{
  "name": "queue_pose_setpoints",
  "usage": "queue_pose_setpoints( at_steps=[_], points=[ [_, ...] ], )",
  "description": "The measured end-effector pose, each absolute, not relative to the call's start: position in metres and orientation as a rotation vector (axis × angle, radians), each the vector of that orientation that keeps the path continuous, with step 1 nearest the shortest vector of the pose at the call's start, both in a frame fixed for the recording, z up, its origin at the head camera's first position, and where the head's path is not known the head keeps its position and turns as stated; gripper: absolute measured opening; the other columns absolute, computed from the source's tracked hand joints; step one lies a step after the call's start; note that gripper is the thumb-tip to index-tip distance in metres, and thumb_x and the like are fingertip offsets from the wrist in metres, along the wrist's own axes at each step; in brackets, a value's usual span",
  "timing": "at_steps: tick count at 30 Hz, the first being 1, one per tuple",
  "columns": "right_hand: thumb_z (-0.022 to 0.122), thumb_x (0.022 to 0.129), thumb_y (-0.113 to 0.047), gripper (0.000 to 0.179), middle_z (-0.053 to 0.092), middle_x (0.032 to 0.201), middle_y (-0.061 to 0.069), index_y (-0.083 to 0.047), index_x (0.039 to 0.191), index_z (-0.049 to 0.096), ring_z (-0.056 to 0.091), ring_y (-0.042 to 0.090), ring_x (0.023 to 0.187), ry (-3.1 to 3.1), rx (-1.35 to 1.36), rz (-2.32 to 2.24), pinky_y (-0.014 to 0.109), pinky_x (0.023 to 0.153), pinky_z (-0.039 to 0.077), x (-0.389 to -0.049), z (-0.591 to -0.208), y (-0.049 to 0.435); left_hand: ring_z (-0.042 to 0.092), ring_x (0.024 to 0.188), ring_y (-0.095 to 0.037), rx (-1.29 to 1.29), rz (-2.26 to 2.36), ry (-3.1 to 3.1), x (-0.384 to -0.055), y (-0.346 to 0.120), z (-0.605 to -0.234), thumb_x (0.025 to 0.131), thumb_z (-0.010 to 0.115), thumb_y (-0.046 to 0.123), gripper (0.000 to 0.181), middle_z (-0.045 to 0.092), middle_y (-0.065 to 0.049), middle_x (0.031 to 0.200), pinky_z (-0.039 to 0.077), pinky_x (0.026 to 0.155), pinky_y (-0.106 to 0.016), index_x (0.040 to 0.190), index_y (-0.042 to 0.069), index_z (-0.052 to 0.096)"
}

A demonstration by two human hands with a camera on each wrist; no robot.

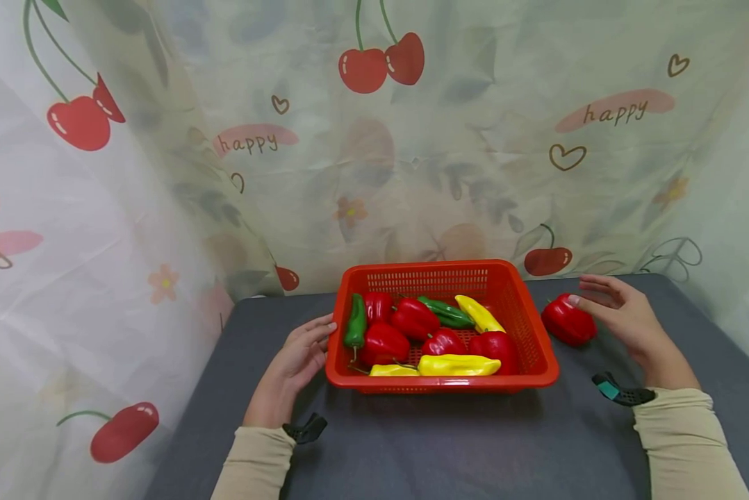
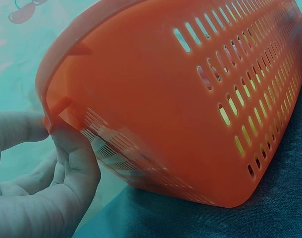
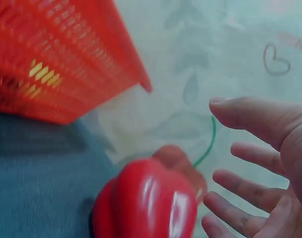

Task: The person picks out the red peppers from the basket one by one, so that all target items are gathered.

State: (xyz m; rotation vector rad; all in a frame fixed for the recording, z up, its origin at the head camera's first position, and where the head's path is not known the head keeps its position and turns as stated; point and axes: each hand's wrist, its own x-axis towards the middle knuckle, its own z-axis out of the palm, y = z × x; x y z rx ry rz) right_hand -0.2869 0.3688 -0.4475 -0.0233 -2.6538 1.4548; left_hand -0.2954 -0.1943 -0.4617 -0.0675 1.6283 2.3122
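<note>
A red plastic basket [image 1: 442,382] holds several red bell peppers [image 1: 415,318], yellow peppers [image 1: 458,365] and green peppers [image 1: 356,323]. At its left side my left hand [image 1: 299,354] pinches the rim, thumb and bent fingers on either side of the edge [image 2: 47,106]. One more red bell pepper [image 1: 568,320] sits on the table, just right of the basket. Beside and above this pepper is my right hand [image 1: 627,323], fingers spread and relaxed. In the right wrist view a gap shows between the fingers [image 3: 245,186] and the bell pepper [image 3: 151,203].
A dark grey cloth covers the table [image 1: 462,444] under the basket. Behind it hangs a pale curtain [image 1: 412,187] printed with cherries and hearts, and it continues along the left and right sides. Each wrist wears a black band [image 1: 624,391].
</note>
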Motion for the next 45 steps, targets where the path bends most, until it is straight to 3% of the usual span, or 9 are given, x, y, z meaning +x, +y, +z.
queue_pose_setpoints(
  at_steps=[6, 9, 14, 22, 30, 45],
  points=[
    [0.071, 0.103, -0.04, 0.065, 0.053, 0.136, -0.02, -0.017, 0.159, 0.046, 0.051, -0.005, 0.119, -2.623, 0.084, 1.479, 0.009, 0.083, 0.05, -0.281, -0.43, 0.354, 0.068, 0.107, -0.015, -0.075, 2.306, 1.629, -0.295, -0.196, -0.462, 0.11, 0.056, 0.013, 0.05, 0.067, -0.002, 0.13, 0.062, 0.095, -0.03, 0.158, 0.001, 0.044],
    [0.071, 0.103, -0.036, 0.061, 0.054, 0.134, -0.024, -0.017, 0.157, 0.048, 0.054, -0.005, 0.119, -2.594, 0.14, 1.496, 0.008, 0.084, 0.051, -0.277, -0.423, 0.345, 0.068, 0.107, -0.015, -0.074, 2.312, 1.623, -0.295, -0.195, -0.462, 0.11, 0.056, 0.012, 0.05, 0.068, -0.002, 0.13, 0.062, 0.095, -0.03, 0.158, 0.0, 0.044],
    [0.073, 0.102, -0.03, 0.058, 0.058, 0.134, -0.017, -0.013, 0.153, 0.05, 0.059, -0.008, 0.113, -2.564, 0.242, 1.493, 0.01, 0.085, 0.054, -0.274, -0.413, 0.326, 0.068, 0.106, -0.015, -0.065, 2.313, 1.622, -0.296, -0.195, -0.462, 0.11, 0.056, 0.012, 0.051, 0.068, -0.001, 0.129, 0.062, 0.094, -0.03, 0.157, 0.0, 0.044],
    [0.075, 0.101, -0.03, 0.06, 0.056, 0.15, 0.014, -0.01, 0.153, 0.052, 0.059, 0.001, 0.119, -2.61, 0.358, 1.422, 0.01, 0.086, 0.054, -0.269, -0.402, 0.298, 0.069, 0.107, -0.015, -0.069, 2.313, 1.62, -0.296, -0.196, -0.463, 0.11, 0.057, 0.013, 0.051, 0.068, -0.001, 0.131, 0.062, 0.095, -0.03, 0.158, 0.0, 0.044],
    [0.077, 0.099, -0.024, 0.057, 0.061, 0.146, 0.017, -0.008, 0.149, 0.055, 0.063, 0.035, 0.125, -2.642, 0.5, 1.419, 0.015, 0.088, 0.056, -0.268, -0.401, 0.276, 0.069, 0.108, -0.015, -0.07, 2.319, 1.622, -0.296, -0.195, -0.463, 0.11, 0.056, 0.013, 0.05, 0.067, -0.002, 0.133, 0.062, 0.095, -0.031, 0.157, 0.001, 0.045],
    [0.083, 0.093, -0.026, 0.057, 0.066, 0.141, 0.016, -0.014, 0.144, 0.06, 0.065, 0.039, 0.125, -2.749, 0.62, 1.352, 0.024, 0.088, 0.059, -0.264, -0.404, 0.249, 0.07, 0.106, -0.015, -0.076, 2.315, 1.632, -0.296, -0.195, -0.464, 0.11, 0.058, 0.013, 0.05, 0.068, -0.003, 0.132, 0.062, 0.094, -0.031, 0.157, 0.001, 0.046]
  ],
)
